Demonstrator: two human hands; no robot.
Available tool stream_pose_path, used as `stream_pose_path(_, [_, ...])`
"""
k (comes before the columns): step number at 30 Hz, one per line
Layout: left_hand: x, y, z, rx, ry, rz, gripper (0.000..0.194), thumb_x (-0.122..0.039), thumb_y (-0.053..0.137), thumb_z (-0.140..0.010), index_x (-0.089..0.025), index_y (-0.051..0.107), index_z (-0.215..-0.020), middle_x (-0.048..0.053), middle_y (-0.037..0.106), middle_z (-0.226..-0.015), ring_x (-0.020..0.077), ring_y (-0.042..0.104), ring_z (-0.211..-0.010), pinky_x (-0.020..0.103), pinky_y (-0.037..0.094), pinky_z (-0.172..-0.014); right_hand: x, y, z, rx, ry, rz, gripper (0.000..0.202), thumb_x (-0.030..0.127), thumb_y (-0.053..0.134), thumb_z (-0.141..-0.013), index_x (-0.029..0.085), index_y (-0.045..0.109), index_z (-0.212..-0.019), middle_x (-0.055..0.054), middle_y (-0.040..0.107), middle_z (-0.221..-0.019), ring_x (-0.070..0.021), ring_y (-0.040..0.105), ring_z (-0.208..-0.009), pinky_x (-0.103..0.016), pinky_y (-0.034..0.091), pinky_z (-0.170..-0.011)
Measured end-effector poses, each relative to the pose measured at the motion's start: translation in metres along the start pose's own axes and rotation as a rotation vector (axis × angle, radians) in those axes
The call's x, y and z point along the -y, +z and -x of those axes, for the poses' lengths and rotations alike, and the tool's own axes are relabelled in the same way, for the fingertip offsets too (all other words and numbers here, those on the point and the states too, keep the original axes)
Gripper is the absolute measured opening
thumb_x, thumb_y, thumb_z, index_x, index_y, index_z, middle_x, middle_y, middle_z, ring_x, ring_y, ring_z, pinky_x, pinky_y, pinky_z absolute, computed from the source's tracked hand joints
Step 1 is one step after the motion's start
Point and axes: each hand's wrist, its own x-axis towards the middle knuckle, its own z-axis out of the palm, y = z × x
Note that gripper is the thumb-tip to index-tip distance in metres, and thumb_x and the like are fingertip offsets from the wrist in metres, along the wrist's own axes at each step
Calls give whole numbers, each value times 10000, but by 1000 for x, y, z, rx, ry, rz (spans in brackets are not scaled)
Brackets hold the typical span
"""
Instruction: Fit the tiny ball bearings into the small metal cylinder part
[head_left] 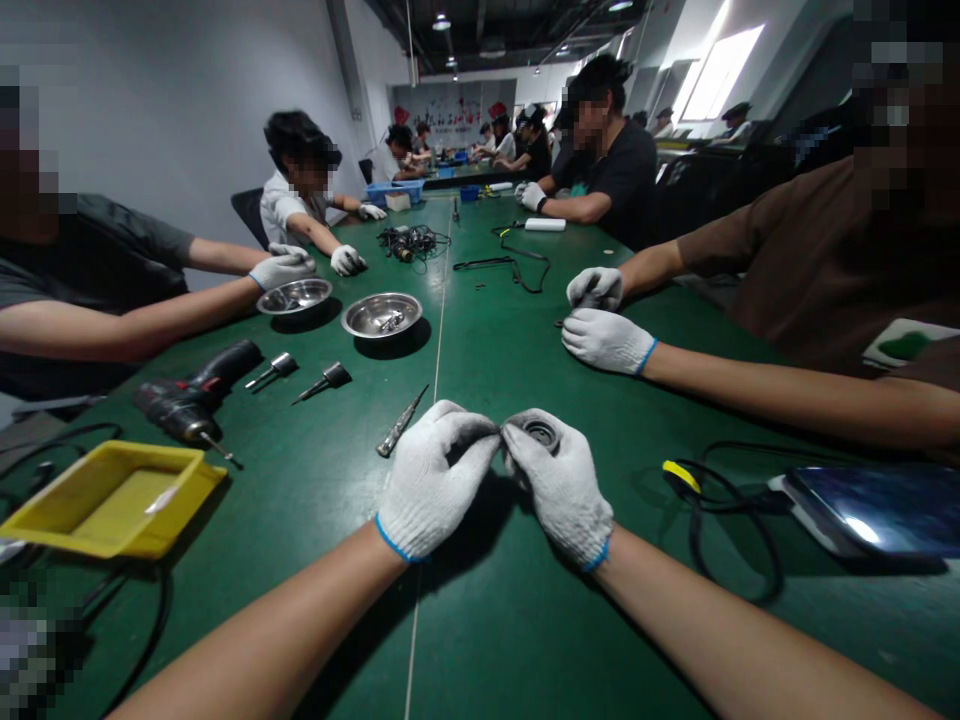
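Observation:
Both of my hands wear white knitted gloves with blue cuffs and meet above the green table [360, 600]. In my right hand [562, 480] is a small dark ring-shaped part [541, 433], its round opening facing up. Thumb and fingertips of my left hand [442, 475] are pinched together, touching the right fingertips; what they pinch, if anything, is too small to make out. Just beyond the left hand lies a screwdriver-like tool [401, 422] with a pointed tip.
A cordless drill [187, 395], two socket bits [322, 381] and a yellow tray [120, 500] are on the left. Two metal bowls [382, 316] hold small parts. At right lie a phone-like device [877, 510] and black cable [697, 540]. Co-workers' gloved hands [611, 340] are nearby.

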Motion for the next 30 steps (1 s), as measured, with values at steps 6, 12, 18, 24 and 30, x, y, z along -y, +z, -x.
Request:
stream_pose_path(6, [-2,1,0,11,-20,19,89,-131,708,-938,-201,756,-910,2,704,-841,143,679,-781,253,566,-748,-1,-1,0,23,-20,-2,311,476,780,-710,213,625,-648,37,561,-488,-122,467,-442,-259,420,-463])
stream_pose_path(12, [-5,1,-1,21,-48,15,88,-132,686,-935,-197,731,-897,13,703,-855,156,676,-789,284,577,-762,-2,-2,0,25,-28,4,311,469,795,-716,213,632,-652,30,579,-505,-135,506,-455,-269,442,-483])
stream_pose_path(18, [-3,1,0,13,-54,6,86,-155,706,-936,-209,771,-919,14,718,-860,160,691,-800,286,587,-767,-2,-2,-1,20,-38,14,310,477,788,-718,217,631,-654,32,579,-507,-140,510,-461,-278,456,-497])
stream_pose_path(24, [-3,2,0,13,-58,19,86,-155,713,-938,-206,777,-913,7,717,-849,153,689,-791,274,583,-757,-2,-1,0,15,-22,24,301,482,765,-714,218,631,-660,42,548,-501,-130,472,-451,-275,432,-483])
stream_pose_path(30, [-4,2,1,20,-68,21,88,-147,705,-937,-204,767,-912,8,716,-858,156,688,-796,282,585,-765,1,-1,0,17,-7,10,287,467,755,-699,215,629,-648,38,552,-495,-129,474,-454,-269,425,-479])
